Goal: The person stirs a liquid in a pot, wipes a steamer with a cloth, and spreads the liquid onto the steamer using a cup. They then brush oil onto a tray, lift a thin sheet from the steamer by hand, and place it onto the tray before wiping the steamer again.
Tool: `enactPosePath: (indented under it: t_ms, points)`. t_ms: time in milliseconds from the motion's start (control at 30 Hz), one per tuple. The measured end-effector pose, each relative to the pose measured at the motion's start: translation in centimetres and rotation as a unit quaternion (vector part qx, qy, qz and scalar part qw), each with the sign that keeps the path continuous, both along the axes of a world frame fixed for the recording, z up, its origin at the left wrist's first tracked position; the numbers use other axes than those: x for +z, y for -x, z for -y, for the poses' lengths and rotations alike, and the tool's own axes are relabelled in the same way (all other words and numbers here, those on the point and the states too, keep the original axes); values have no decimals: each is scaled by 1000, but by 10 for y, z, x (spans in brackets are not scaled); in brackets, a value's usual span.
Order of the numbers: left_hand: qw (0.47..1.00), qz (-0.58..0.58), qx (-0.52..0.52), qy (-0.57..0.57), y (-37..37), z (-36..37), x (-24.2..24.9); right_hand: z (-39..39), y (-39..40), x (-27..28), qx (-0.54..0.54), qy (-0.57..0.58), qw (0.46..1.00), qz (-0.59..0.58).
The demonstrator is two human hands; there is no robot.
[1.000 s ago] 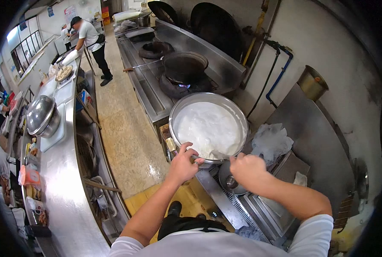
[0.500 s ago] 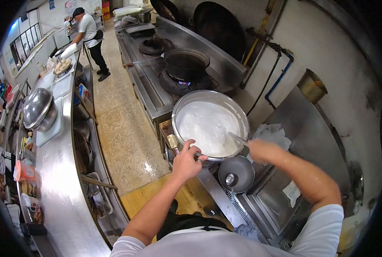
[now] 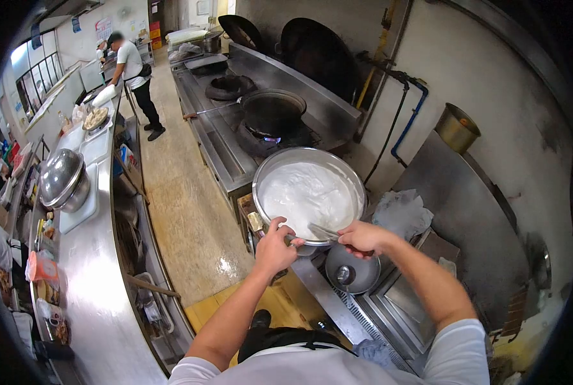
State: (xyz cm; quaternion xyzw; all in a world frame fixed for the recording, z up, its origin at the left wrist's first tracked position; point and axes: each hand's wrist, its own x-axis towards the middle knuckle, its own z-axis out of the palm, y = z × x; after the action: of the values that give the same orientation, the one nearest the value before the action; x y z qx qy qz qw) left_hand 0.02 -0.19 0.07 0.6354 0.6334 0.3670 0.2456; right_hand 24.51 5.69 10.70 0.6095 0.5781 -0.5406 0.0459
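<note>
Left hand: clamped on the near rim of the pan.
Right hand: closed around a utensil at that rim.
Progress: white batter looks smooth; all of it sits in the pan.

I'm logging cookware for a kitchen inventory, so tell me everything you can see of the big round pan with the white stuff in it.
The pan is a wide, round, shallow vessel of shiny silver metal with a thin rolled rim. White, creamy-looking liquid fills most of it. It sits roughly level at the near end of the cooking line. The left hand grips its near rim, while the right hand holds a metal utensil reaching into the white liquid at the near edge.
</note>
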Motion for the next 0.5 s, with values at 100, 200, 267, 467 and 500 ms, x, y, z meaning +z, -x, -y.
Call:
enactPosePath:
  t_ms: [100,200,267,467,500]
  points:
    - [1000,2,1,-8,-2,0,-2,25,-6,-6,-57,-21,994,-86]
    - [1000,10,0,-10,-2,1,-3,48,-17,-16,-102,-44,982,-155]
    - [1000,10,0,-5,-4,1,-2,60,-22,-24,-128,-56,973,-184]
    - [1000,-12,-2,8,-3,0,-1,91,-29,-49,-145,-121,958,-214]
    - [1000,-12,-2,7,-2,0,-1,97,-29,-52,-154,-131,956,-214]
